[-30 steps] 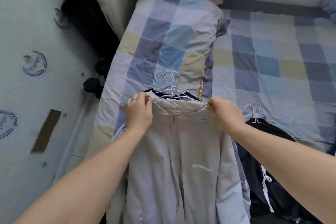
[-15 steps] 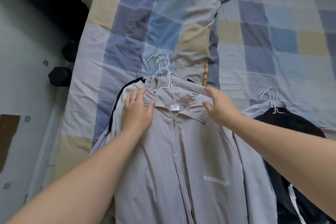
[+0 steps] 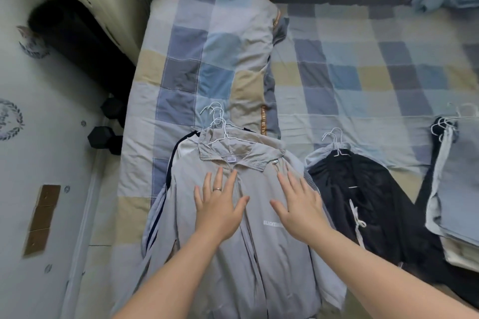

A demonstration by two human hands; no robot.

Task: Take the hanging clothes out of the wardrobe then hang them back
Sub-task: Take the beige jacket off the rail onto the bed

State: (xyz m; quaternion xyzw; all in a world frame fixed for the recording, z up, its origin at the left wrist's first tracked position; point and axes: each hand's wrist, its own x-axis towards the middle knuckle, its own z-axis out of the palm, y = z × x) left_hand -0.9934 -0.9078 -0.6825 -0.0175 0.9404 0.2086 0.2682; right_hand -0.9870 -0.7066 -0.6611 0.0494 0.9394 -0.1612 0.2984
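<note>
Grey jacket [image 3: 259, 254] on white hanger [image 3: 220, 134]: long axis runs away from the person, collar and hook at the far end. Chest print [image 3: 270, 223] white, unreadable. Left hand [image 3: 219, 211] and right hand [image 3: 298, 208] flat on its chest, fingers spread, gripping nothing.

**Head cam, steep downward look**

One wide-angle view, worn on the person's head, pointing forward and down onto the blue-and-beige checked patchwork bedspread [image 3: 363, 72]. Left hand [image 3: 220, 212] and right hand [image 3: 298, 207] sit close, reaching in from 6 o'clock. The bedspread's far edge bows at 12 o'clock.
</note>
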